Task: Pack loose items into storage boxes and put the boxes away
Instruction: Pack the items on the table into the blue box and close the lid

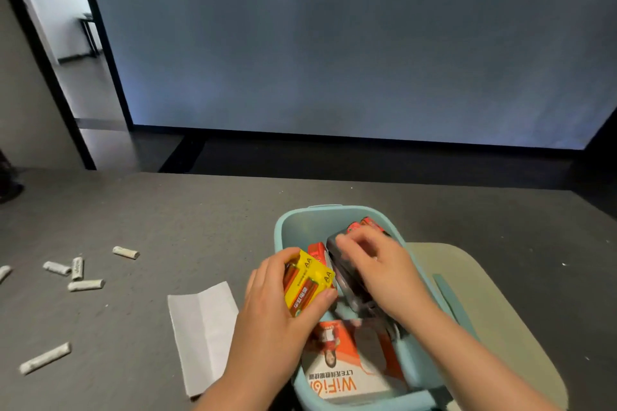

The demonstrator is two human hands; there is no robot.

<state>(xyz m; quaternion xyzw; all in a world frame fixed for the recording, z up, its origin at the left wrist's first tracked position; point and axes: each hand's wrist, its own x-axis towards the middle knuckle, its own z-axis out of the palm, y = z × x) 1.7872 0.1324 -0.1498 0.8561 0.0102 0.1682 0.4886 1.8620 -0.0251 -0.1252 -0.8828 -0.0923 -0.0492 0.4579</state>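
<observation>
The left hand (pixel 267 297) has a pack of AA batteries (pixel 309 282) pinched in its grip, thumb on the near edge and fingers round the far one. The pack is tilted, its long axis running from near-left up to far-right, right over the left rim of the blue storage box (pixel 290 227). The right hand (pixel 374 264) reaches in palm down, fingers curled onto a dark gadget (pixel 347 280) inside the box; can't tell if it's actually gripping. A white and orange WiFi box (pixel 344 374) lies flat at the near end. The beige lid (pixel 494 304) sits to the right on the bench (pixel 167 210), with loose white batteries (pixel 86 284) and folded paper (pixel 203 334) off left.
</observation>
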